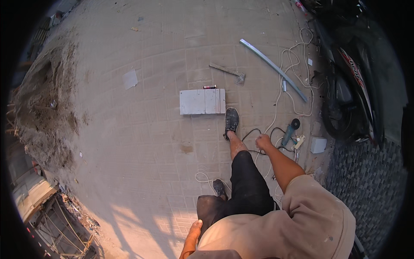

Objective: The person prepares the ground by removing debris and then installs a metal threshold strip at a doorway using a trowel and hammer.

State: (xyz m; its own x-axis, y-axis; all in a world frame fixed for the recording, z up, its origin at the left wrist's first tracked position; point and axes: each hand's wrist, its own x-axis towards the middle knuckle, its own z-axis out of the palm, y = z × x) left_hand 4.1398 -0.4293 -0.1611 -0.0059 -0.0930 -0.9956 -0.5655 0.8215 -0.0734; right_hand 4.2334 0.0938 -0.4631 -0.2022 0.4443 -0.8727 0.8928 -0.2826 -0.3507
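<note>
My right hand (263,141) is curled closed above the ground, right of my front leg, close to a black cord (250,131). Whatever lies inside its fingers, if anything, is hidden. Against the dark shorts (252,181), my left hand (193,229) rests on my left thigh with its fingers laid along it. A pale grey building block (192,102), marked by several lines across its right part, lies beside my front shoe (232,120). At its far edge is a small red and black object (209,86). Right of my right hand lies a teal angle grinder (288,134) with a black disc.
Beyond the block lie a hammer (228,69) and a long metal bar (271,65). White cable (282,60) loops nearby; more lies around my rear shoe (219,188). A white power strip (300,142), small block (318,145) and motorcycle (358,82) are right. A dirt heap (47,108) rises left.
</note>
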